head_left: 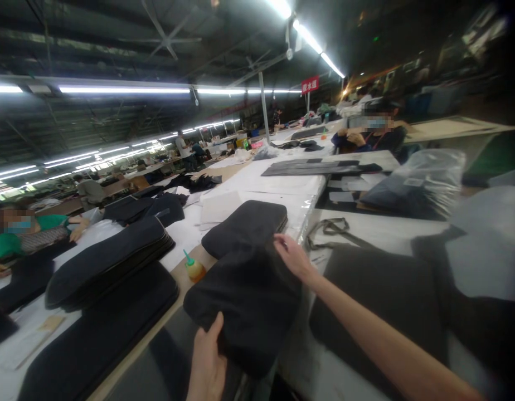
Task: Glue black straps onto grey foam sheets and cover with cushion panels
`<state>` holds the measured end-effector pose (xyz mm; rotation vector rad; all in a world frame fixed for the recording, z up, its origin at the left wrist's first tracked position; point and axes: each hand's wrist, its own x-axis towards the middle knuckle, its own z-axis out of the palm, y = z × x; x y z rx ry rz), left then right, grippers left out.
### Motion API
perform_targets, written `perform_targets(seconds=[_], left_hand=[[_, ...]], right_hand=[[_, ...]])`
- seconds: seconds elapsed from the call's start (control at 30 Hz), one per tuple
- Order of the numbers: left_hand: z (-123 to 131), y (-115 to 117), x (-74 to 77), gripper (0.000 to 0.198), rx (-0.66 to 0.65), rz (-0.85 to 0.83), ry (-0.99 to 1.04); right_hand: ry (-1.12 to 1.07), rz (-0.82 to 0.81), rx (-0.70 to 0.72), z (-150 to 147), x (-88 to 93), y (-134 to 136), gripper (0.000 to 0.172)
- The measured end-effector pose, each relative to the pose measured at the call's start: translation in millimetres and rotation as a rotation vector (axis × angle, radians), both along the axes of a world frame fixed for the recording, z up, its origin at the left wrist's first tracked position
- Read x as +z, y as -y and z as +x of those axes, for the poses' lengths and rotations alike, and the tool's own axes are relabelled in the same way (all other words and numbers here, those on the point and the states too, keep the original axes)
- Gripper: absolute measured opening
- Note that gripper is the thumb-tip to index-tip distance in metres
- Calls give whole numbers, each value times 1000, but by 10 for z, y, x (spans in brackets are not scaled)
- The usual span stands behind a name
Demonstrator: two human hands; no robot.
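A limp black fabric panel (244,301) with rounded corners is held up in front of me at a tilt. My left hand (208,359) grips its near left edge, the thumb lying on top and the other fingers mostly hidden below. At the far right edge, my right hand (296,257) is closed on the same panel, fingertips bent at the cloth. Just beyond it lies a stack of similar black panels (249,223), partly covered by the held one. To the left of the panel stands a small glue bottle (194,268) with a green nozzle and amber contents.
Thick piles of black panels (111,262) fill the table's left side. A grey-black panel (378,306) and a dark strap (333,228) lie right, near a clear plastic bag (420,184). One co-worker (32,234) sits left, another (370,136) at back right.
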<state>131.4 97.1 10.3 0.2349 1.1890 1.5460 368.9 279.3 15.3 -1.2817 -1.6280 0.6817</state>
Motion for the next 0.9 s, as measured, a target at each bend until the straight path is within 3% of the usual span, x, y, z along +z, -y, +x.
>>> perform_targets(seconds=[0.1, 0.23, 0.3, 0.4, 0.5, 0.6, 0.67, 0.77, 0.83, 0.9], left_hand=[[-1, 2, 15, 37, -27, 20, 3], [-66, -45, -49, 41, -8, -27, -20], [-132, -55, -73, 39, -38, -40, -156], [-234, -11, -37, 42, -101, 41, -586], [-314, 103, 72, 47, -112, 87, -907], [-429, 288, 220, 49, -64, 68, -977], [-562, 461, 334, 58, 45, 62, -974], [-840, 803, 514, 82, 172, 86, -913], [-1055, 1082, 627, 87, 233, 83, -909], [-1286, 1391, 718, 79, 301, 34, -961]], right_hand=[[-14, -121, -77, 306, -124, -483, 53], [-30, -216, 23, 398, -277, -646, 46], [-22, -219, 73, 387, -315, -628, 38], [-5, -202, 115, 455, -294, -573, 33], [3, -170, 114, 646, -215, -457, 34], [44, -69, 78, 828, -111, -234, 31], [117, 15, 41, 847, -11, -47, 24], [71, 56, 56, 628, 201, 239, 25], [-89, -17, 198, 328, 357, 429, 48], [-209, -118, 356, -51, 483, 612, 60]])
